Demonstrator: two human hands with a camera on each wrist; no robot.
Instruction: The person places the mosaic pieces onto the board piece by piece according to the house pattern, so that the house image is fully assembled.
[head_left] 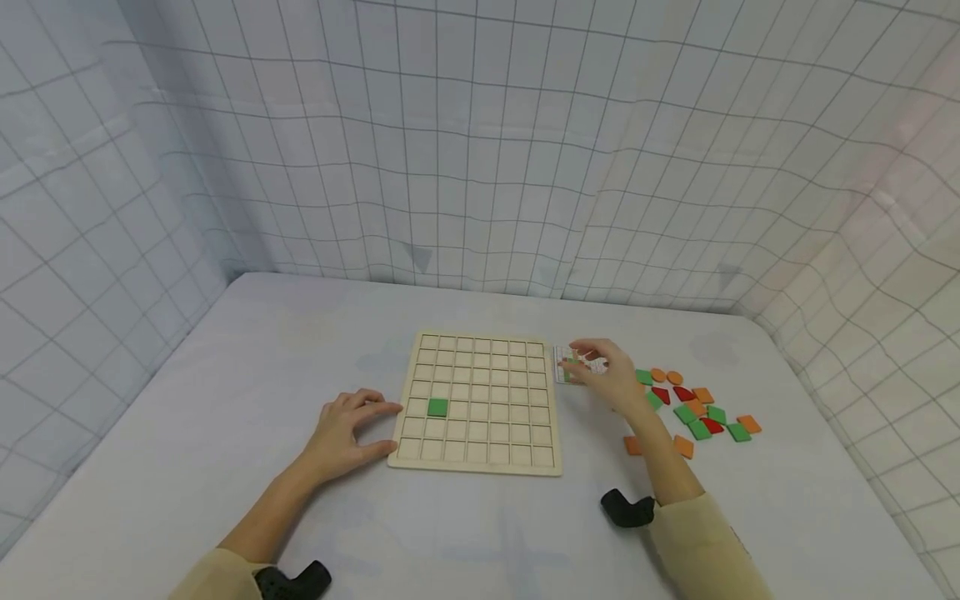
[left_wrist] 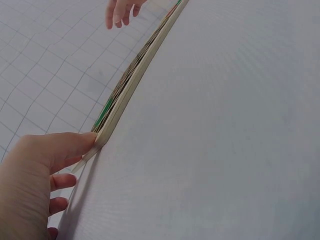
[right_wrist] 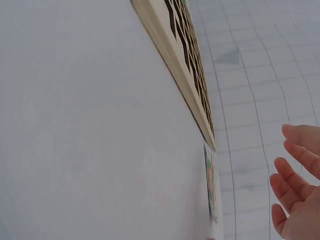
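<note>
A pale wooden grid board lies flat on the table, with one green square tile in a cell toward its left side. My left hand rests at the board's left edge, thumb and index finger spread apart and touching the rim. In the left wrist view, the thumb meets the board's edge. Above a small printed card beside the board's right edge hovers my right hand, its fingers apart and nothing visible between them. It partly covers the card. The right wrist view shows the same hand off the table.
To the right of the card lie scattered loose pieces: green squares, orange squares, orange discs and red pieces. Some sit behind the right forearm. A gridded white curtain hangs around the white table.
</note>
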